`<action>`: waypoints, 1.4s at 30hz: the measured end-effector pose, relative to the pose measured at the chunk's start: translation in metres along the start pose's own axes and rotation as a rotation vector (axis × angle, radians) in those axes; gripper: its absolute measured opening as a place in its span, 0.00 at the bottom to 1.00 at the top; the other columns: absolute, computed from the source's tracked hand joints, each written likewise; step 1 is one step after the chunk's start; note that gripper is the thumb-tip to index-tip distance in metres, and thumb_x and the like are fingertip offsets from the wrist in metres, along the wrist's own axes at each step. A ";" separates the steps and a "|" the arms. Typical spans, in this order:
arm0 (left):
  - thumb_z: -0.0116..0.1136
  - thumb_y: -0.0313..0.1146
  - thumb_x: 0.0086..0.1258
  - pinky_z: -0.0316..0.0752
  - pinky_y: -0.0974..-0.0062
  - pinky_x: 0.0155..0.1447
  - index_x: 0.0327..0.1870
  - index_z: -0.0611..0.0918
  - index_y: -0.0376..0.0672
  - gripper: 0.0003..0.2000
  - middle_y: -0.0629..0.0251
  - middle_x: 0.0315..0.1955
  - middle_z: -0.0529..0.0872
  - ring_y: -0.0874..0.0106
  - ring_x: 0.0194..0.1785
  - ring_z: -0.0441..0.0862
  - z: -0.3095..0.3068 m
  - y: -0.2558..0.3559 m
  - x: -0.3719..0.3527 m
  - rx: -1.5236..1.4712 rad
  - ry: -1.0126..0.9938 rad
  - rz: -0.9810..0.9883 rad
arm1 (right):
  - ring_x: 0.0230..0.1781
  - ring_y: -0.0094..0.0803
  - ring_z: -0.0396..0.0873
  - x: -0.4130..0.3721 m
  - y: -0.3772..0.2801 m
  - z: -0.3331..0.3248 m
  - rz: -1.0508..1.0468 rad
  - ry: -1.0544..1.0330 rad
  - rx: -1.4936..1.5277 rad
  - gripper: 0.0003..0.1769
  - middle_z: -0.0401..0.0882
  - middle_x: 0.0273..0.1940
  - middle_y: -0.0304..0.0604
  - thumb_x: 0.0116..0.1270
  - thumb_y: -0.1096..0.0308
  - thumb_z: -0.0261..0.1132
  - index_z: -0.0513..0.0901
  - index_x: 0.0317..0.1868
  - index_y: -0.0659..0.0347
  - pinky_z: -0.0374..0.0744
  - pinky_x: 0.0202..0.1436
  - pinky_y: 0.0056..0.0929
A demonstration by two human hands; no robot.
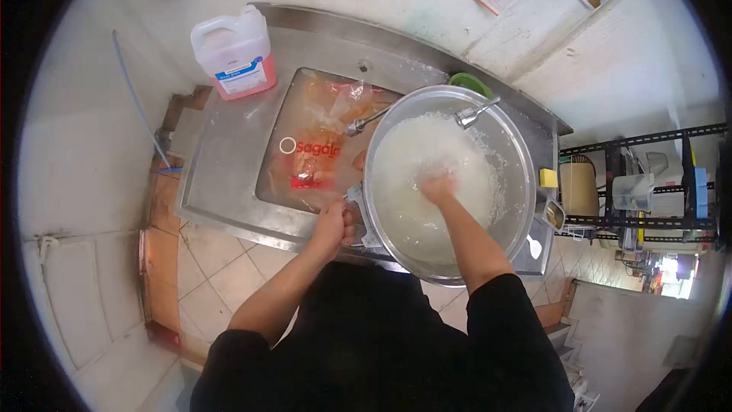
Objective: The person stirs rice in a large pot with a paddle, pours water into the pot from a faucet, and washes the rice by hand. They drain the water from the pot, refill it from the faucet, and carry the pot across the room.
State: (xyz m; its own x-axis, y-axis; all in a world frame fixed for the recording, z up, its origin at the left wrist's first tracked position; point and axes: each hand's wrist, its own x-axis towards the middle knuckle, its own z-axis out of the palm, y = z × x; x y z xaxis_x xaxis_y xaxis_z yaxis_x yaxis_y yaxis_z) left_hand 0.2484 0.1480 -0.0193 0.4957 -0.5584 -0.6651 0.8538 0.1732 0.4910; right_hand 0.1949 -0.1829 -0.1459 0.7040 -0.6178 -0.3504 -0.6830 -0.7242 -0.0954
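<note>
Head view: 1 steel bowl (518, 160) of rice (427, 152) in cloudy water sits on the sink table (221, 160) under a tap (476, 113). The left hand (335, 223) has its grip closed on the bowl's rim. The right hand (438, 187) is sunk in the rice, and I cannot tell its grip. A plastic bag (316, 152) lies in the basin just beside the bowl.

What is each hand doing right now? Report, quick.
Left hand: closed on the rim of the metal bowl.
Right hand: sunk in the wet rice; open or closed cannot be told.
</note>
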 end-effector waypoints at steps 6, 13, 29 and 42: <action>0.43 0.40 0.72 0.46 0.77 0.17 0.26 0.62 0.53 0.12 0.76 0.15 0.56 0.80 0.13 0.50 0.008 0.007 -0.013 0.002 0.046 -0.046 | 0.77 0.52 0.50 -0.041 -0.053 -0.016 -0.441 -0.184 -0.454 0.35 0.61 0.73 0.54 0.69 0.47 0.53 0.68 0.70 0.58 0.47 0.79 0.53; 0.41 0.44 0.75 0.46 0.77 0.18 0.26 0.63 0.53 0.14 0.75 0.15 0.57 0.80 0.14 0.51 0.012 0.005 -0.013 0.019 0.070 0.000 | 0.79 0.50 0.43 0.016 0.004 0.061 -0.362 -0.068 -0.268 0.35 0.54 0.77 0.47 0.66 0.45 0.57 0.70 0.70 0.53 0.42 0.80 0.49; 0.44 0.43 0.77 0.43 0.81 0.17 0.30 0.68 0.53 0.12 0.81 0.15 0.57 0.84 0.14 0.48 0.042 -0.003 -0.036 0.006 0.204 0.131 | 0.66 0.48 0.70 0.000 0.015 -0.054 -0.577 -0.126 -0.167 0.23 0.71 0.65 0.55 0.69 0.55 0.56 0.78 0.59 0.58 0.70 0.67 0.44; 0.41 0.40 0.78 0.43 0.80 0.18 0.31 0.69 0.51 0.12 0.81 0.15 0.58 0.83 0.14 0.49 0.053 -0.016 -0.034 0.123 0.415 0.221 | 0.56 0.49 0.78 -0.044 0.058 -0.268 -1.006 -0.260 0.416 0.22 0.82 0.51 0.52 0.69 0.53 0.57 0.79 0.53 0.62 0.71 0.66 0.43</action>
State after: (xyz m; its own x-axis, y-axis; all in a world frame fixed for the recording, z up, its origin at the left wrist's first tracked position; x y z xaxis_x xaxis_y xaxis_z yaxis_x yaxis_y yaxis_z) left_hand 0.2096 0.1216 0.0250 0.7062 -0.1442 -0.6932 0.7080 0.1397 0.6922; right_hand 0.1767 -0.2798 0.1136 0.9435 0.3097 -0.1177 0.1281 -0.6687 -0.7324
